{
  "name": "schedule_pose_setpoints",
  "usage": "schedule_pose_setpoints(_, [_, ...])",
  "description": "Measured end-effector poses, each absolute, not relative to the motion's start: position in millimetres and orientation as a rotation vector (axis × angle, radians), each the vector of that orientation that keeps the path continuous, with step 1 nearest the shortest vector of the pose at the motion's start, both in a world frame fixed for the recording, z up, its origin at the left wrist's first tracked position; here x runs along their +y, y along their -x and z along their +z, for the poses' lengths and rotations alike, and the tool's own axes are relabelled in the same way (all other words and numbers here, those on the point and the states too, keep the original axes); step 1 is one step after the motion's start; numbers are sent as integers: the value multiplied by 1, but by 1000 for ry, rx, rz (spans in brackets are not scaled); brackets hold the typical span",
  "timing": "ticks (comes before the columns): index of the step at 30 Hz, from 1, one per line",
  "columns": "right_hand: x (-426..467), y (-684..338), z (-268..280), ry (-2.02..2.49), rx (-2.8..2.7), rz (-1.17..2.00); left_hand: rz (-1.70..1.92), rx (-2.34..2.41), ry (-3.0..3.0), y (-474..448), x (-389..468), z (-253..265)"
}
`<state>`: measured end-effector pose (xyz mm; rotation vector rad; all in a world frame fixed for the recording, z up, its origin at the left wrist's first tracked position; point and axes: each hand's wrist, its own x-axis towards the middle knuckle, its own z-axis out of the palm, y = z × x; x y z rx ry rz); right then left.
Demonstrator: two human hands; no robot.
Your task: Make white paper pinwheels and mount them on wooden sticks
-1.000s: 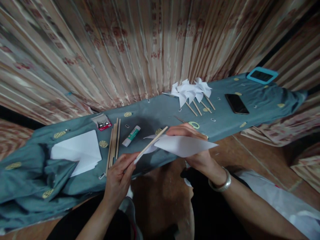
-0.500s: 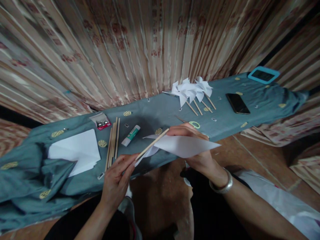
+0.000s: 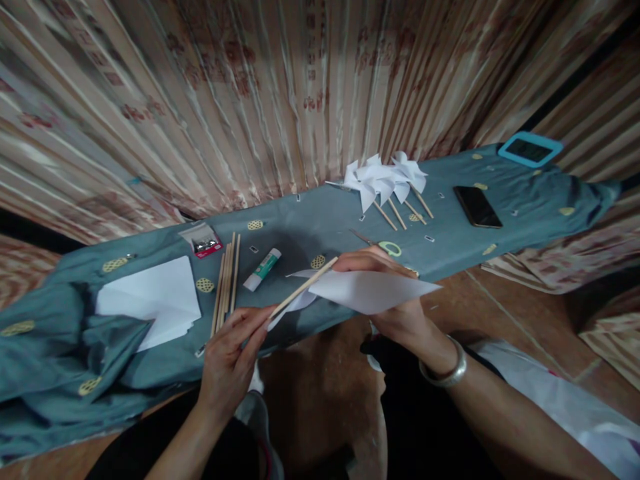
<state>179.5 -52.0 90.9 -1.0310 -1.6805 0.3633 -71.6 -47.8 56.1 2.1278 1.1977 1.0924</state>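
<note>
My left hand [image 3: 231, 357] pinches the lower end of a thin wooden stick [image 3: 304, 288], close to a corner of white paper. Around the paper pinwheel [image 3: 370, 291], my right hand [image 3: 395, 307] is closed, its fingers behind the folded sheet and partly hidden. The stick slants up to the right across the paper, its upper end at my right fingertips. Beyond my hands a glue stick [image 3: 263, 270] lies on the cloth, with several loose wooden sticks [image 3: 226, 280] to its left. Scissors with a pale green handle [image 3: 389, 249] lie just behind my right hand.
Finished pinwheels [image 3: 385, 179] on sticks lie at the back of the cloth-covered table [image 3: 310, 220]. A phone [image 3: 477, 207] and a blue-framed device [image 3: 531, 149] are on the right. White paper sheets [image 3: 170, 287] and an opened small box [image 3: 203, 241] are on the left. A curtain [image 3: 280, 100] hangs behind.
My left hand has shifted very slightly to the left along with the lower end of the stick. Otherwise both hands keep their hold, and the view has moved a little.
</note>
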Motion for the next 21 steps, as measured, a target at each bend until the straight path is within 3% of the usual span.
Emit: schedule_pose_setpoints(21, [-50, -174, 87, 1159, -1539, 524, 1090, 1301, -2127, 76, -46, 59])
